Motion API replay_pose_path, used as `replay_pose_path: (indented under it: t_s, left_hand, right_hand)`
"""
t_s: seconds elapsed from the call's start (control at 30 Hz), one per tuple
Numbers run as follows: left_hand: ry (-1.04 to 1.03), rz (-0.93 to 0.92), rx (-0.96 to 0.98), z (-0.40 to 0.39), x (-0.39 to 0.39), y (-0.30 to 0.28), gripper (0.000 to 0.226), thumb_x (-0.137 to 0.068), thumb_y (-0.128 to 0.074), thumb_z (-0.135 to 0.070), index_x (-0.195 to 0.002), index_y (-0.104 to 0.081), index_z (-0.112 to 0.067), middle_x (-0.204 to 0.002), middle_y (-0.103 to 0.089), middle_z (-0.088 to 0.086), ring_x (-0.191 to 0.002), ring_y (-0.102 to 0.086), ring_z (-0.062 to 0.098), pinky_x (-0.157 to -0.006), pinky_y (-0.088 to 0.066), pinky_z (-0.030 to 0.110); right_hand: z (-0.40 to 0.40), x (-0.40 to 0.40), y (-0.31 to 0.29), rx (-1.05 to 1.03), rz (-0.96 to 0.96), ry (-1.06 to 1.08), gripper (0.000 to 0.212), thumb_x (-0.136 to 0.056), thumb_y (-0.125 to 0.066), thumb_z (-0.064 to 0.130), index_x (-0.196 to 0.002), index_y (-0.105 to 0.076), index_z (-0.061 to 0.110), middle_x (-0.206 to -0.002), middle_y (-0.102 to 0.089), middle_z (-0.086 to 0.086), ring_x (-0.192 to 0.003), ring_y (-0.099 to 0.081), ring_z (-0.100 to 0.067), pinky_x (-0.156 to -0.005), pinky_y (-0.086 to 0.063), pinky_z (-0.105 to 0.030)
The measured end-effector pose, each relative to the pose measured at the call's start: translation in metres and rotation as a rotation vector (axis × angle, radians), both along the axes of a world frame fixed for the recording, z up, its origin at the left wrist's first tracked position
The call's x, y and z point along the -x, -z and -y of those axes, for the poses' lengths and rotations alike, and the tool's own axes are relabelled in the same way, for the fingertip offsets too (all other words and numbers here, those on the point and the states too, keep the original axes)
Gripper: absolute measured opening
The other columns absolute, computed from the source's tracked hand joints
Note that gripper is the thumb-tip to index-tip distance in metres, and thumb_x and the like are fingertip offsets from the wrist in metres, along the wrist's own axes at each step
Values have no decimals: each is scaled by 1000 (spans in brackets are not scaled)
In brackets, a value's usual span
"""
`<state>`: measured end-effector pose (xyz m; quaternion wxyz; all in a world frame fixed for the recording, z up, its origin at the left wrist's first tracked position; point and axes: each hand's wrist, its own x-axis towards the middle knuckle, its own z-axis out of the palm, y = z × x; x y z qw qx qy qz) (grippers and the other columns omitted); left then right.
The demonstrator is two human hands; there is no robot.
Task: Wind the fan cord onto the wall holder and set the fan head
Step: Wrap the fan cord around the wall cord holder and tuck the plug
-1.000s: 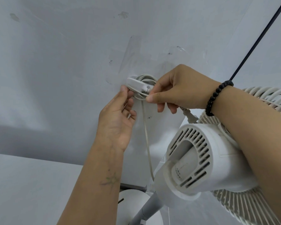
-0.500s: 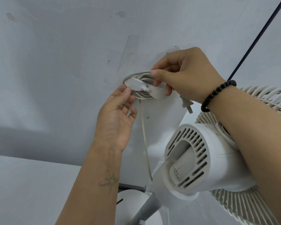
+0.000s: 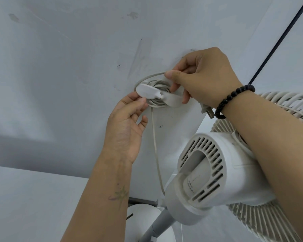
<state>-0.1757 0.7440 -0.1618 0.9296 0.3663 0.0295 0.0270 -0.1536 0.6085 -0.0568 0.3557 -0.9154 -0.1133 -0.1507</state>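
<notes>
Nearest the camera, the fan head (image 3: pixel 217 173) fills the lower right, its vented white motor housing facing the viewer and the ribbed grille (image 3: pixel 276 222) spreading behind it, above the stand pole (image 3: pixel 156 226) and round base (image 3: pixel 143 215). The right forearm crosses over the fan, a black bead bracelet (image 3: pixel 234 100) at the wrist. Farther up, the cord (image 3: pixel 156 147) rises from behind the fan head to the wall holder (image 3: pixel 157 94), where it lies coiled in several loops. The left hand (image 3: pixel 128 126) touches the holder's left end with its fingertips, fingers loosely bent. The right hand (image 3: pixel 205 79) pinches a loop of cord between thumb and forefinger just above the holder. The plug (image 3: pixel 206 110) hangs under the right wrist. Behind everything is the pale wall (image 3: pixel 59 67).
</notes>
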Motion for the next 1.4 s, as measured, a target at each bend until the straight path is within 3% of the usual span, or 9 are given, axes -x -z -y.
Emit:
replay_pose_path:
  t_s: [0.13, 0.37, 0.53, 0.67, 0.83, 1.0, 1.13, 1.27, 1.4]
  left_hand:
    - [-12, 16, -14, 0, -1, 0, 18, -86, -59, -6, -90, -62, -23, -88, -66, -6, -81, -60, 7, -71, -42, 23]
    - [-15, 15, -3, 2, -1, -1, 19, -86, -60, -5, -87, -58, -23, -89, -66, -5, -80, -60, 7, -72, -41, 24]
    - [-25, -20, 3, 1, -1, -1, 15, -87, -60, -7, -92, -61, -21, -88, -69, -5, -83, -61, 7, -71, -42, 23]
    - [-30, -27, -29, 0, -2, -1, 15, -88, -60, -7, -93, -63, -20, -89, -69, -4, -85, -62, 8, -71, -45, 22]
    - [-184, -45, -208, 4, -2, -4, 23, -86, -66, -4, -102, -59, -19, -97, -66, -5, -85, -63, 6, -74, -47, 23]
    - [-507, 52, -570, 14, 1, -6, 30, -78, -72, -2, -85, -52, -24, -79, -57, -8, -56, -51, -1, -61, -45, 15]
    - [-320, 6, -633, 24, 8, -13, 11, -82, -70, -13, -73, -66, -16, -58, -61, 1, -38, -45, 1, -48, -38, 18]
    - [-167, -68, -678, 32, 11, -14, 19, -85, -68, -25, -67, -73, -23, -48, -62, -3, -38, -41, 3, -56, -36, 23]
    - [-124, -85, -642, 30, 10, -14, 18, -88, -66, -26, -72, -74, -25, -49, -63, -4, -37, -40, 1, -55, -34, 23]
  right_hand:
    - [-1, 0, -2, -27, 23, 60, 19, -88, -66, 25, -79, -68, 8, -64, -71, -1, -32, -55, -9, -28, -33, -12]
    - [5, -3, -3, -57, 128, 159, 18, -86, -66, 26, -75, -68, 12, -62, -68, -1, -30, -48, -1, -28, -32, -10]
    - [4, -5, -6, -63, 267, 210, 20, -79, -69, 28, -61, -61, 24, -59, -63, 6, -61, -65, -11, -51, -48, -12]
    - [4, -3, -6, -69, 269, 252, 17, -76, -68, 21, -61, -64, 16, -55, -59, 10, -59, -61, -10, -58, -47, -15]
    - [11, 5, -4, -24, -24, 270, 20, -75, -57, 11, -80, -62, -8, -58, -57, -12, -40, -43, -17, -37, -37, -18]
    - [13, 11, -1, 74, -421, 247, 19, -82, -53, 14, -77, -65, 1, -47, -59, -10, -36, -47, -22, -44, -41, -25]
    - [11, 10, -1, 177, -492, 257, 31, -92, -51, 23, -71, -63, 3, -52, -59, -9, -41, -50, -23, -49, -44, -28]
    - [13, 10, 2, 258, -587, 266, 45, -98, -42, 35, -70, -62, 6, -58, -58, -7, -43, -51, -20, -45, -39, -22]
    - [12, 7, 2, 321, -674, 254, 35, -100, -38, 17, -76, -61, 5, -64, -58, -9, -52, -51, -21, -44, -39, -24]
